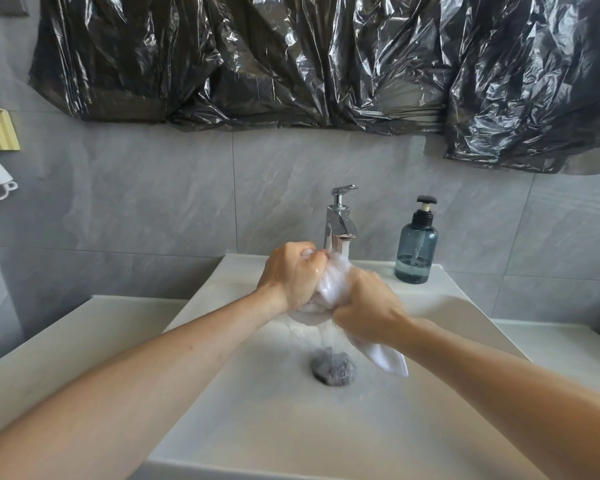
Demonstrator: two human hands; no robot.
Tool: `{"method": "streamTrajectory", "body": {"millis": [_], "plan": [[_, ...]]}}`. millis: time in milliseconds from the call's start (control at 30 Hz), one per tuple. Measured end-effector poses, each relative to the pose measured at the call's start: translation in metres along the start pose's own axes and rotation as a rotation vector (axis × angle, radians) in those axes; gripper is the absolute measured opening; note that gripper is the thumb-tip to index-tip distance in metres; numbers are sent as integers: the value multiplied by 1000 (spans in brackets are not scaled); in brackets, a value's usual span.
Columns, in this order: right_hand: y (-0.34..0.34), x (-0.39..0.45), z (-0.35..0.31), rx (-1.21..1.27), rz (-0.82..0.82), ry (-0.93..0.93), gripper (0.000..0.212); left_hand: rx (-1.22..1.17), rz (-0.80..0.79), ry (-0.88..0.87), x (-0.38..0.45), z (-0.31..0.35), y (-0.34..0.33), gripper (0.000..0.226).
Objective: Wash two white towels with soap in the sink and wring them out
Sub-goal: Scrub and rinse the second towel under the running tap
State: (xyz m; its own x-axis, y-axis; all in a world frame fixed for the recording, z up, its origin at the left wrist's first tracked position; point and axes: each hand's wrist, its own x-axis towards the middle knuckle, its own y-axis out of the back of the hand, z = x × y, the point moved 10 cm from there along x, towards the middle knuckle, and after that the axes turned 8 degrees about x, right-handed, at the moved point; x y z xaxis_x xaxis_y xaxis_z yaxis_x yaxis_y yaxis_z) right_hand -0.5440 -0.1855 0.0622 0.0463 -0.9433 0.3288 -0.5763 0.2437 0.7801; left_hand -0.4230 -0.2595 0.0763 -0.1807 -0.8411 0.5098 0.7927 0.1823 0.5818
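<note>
Over sink (458, 306), towel (336, 282) between both fists

Both bare forearms reach forward and converge; the left hand (291, 275) is a closed fist, knuckles up, and the right hand (369, 310) is clenched just beside it

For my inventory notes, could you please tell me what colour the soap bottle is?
Translucent blue-grey, with a black pump, seen in the head view: soap bottle.
</note>
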Motion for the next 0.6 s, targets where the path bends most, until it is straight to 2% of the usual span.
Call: {"method": "streamTrajectory", "body": {"millis": [100, 200, 267, 433, 600], "plan": [[0, 2, -2, -29, 18, 44, 78, -19, -2, 22, 2, -2, 0, 38], [1, 3, -3, -33, 38, 87, 86, -35, -4, 50, 5, -4, -1, 35], [1, 2, -2, -41, 50, 106, 86, -57, -17, 69, 6, -6, -1, 34], [-1, 1, -5, -39, 60, 202, 72, -86, -57, 137, 3, -15, -4, 33], [-1, 4, -9, 15, 38, 248, 86, -127, -36, 297, -3, -36, -1, 41]]}}
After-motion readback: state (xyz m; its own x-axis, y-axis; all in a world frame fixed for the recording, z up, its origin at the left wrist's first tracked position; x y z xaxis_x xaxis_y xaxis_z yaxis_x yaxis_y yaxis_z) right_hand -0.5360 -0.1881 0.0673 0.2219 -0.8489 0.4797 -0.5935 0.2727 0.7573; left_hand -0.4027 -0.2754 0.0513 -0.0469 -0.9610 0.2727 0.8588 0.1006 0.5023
